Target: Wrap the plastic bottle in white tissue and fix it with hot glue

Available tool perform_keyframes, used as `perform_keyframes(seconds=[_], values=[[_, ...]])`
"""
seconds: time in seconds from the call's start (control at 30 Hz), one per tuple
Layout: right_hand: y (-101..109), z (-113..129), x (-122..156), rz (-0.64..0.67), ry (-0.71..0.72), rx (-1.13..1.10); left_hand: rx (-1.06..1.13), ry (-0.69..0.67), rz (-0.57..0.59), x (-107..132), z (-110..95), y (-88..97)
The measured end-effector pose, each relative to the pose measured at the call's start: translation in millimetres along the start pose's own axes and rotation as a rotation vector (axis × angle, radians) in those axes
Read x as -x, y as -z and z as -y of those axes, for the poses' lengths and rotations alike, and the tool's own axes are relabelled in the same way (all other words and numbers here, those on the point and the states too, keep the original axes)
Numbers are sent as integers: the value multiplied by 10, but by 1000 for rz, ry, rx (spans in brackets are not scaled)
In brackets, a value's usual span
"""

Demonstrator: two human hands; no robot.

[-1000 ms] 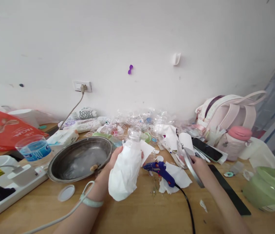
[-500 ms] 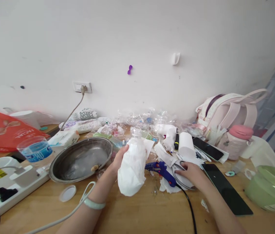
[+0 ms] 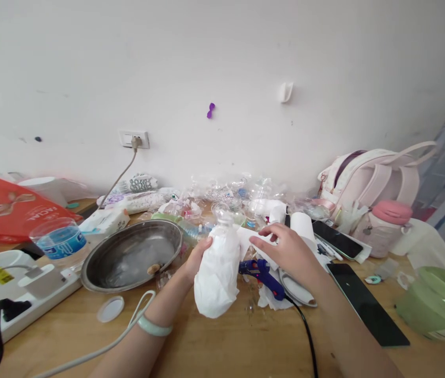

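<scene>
Two hands meet mid-worktop [image 3: 222, 346]: the left hand [image 3: 198, 257] grasps the paper-wrapped bottle [image 3: 219, 265], steadying it with its neck tilted far. The right hand [image 3: 289, 252] touches its loose paper flap [image 3: 250, 237]; pinched or not, I cannot tell. A glue gun [image 3: 264, 274] lies just nearer, handy.

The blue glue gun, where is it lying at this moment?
Head view: the glue gun lies on white paper in the middle of the table, just right of the wrapped bottle in the left hand, beneath the right hand.
</scene>
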State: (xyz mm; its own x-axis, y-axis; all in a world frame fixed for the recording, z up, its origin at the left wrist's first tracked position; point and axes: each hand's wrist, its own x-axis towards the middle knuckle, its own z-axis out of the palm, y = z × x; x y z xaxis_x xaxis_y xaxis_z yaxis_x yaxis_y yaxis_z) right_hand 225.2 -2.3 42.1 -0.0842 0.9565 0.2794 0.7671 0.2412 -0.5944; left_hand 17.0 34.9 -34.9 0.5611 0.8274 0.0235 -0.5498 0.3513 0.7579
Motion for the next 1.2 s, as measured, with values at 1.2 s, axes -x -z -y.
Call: perform_keyframes(seconds=[1.2], values=[[-421,-294,-114,35,206,-590,128,43,125,-39,159,-18]])
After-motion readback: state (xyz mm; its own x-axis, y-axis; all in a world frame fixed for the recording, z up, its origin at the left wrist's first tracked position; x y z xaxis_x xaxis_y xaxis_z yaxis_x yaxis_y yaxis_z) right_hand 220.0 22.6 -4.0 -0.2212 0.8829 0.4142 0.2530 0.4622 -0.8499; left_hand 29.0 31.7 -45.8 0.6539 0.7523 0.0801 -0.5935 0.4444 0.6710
